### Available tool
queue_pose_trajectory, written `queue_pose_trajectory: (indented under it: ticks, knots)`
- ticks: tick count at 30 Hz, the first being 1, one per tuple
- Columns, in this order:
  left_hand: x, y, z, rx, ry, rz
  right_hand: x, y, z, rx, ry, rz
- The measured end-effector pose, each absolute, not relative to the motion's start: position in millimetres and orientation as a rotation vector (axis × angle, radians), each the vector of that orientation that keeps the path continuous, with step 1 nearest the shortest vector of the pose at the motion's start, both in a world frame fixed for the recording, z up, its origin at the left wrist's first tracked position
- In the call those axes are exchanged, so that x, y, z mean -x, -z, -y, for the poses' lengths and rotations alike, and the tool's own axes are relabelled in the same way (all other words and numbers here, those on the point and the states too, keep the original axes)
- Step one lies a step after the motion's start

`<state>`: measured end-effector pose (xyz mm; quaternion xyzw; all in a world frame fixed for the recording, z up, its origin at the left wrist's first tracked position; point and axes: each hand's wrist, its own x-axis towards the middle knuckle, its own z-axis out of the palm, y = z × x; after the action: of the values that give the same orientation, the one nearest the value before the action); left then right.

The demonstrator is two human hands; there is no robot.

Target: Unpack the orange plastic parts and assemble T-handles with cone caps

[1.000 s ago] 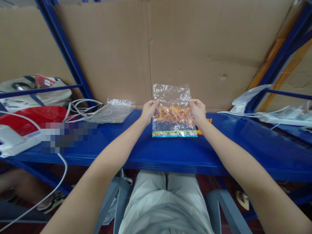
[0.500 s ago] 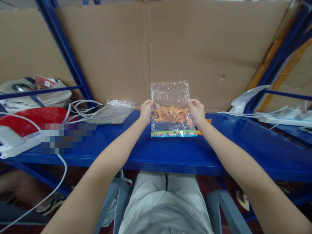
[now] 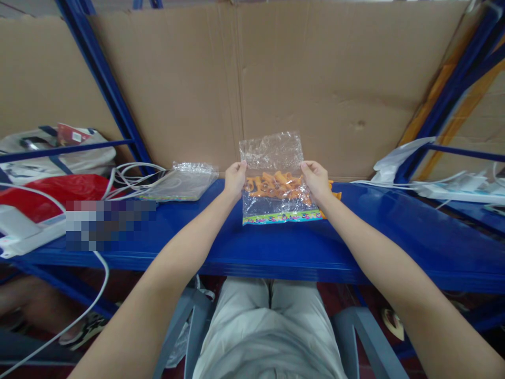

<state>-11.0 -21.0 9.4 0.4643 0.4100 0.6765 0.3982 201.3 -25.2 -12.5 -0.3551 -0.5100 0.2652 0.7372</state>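
A clear plastic bag [image 3: 272, 152] with a colourful printed strip along its bottom edge is stretched between my two hands, upright and slightly tilted. My left hand [image 3: 235, 178] pinches its left edge, fingers closed. On the other side, my right hand [image 3: 315, 178] has its thumb and fingers closed on the right edge. Orange plastic pieces [image 3: 278, 184] show through the film in a heap. A few more orange pieces stick out past the bag's right edge, beside my right wrist, so the heap seems to lie behind the bag on the blue table [image 3: 272, 250].
A stack of similar clear bags [image 3: 181, 181] lies to the left. White cables [image 3: 136, 167], a power strip [image 3: 35, 231] and a red bag [image 3: 51, 195] crowd the far left. Cardboard [image 3: 335, 84] walls the back. Another power strip [image 3: 465, 189] sits at right.
Both hands have shifted slightly left with the bag. Its printed bottom edge has tilted, with the left end now lower. The grip on both edges is unchanged.
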Motion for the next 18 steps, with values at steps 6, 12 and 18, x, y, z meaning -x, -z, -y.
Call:
queue_pose_trajectory:
  ticks: [6, 12, 18]
  knots:
    - [17, -7, 12, -1.227, -1.763, -1.031, -206, 18, 20, 0.832, -0.631, 1.173]
    - [26, 1, -2, -1.469, -1.864, -1.059, -217, 19, 13, 0.862, -0.524, 1.169]
    - [26, 7, 11, -2.244, -1.996, -1.049, -230, 14, 8, 0.866, -0.484, 1.021]
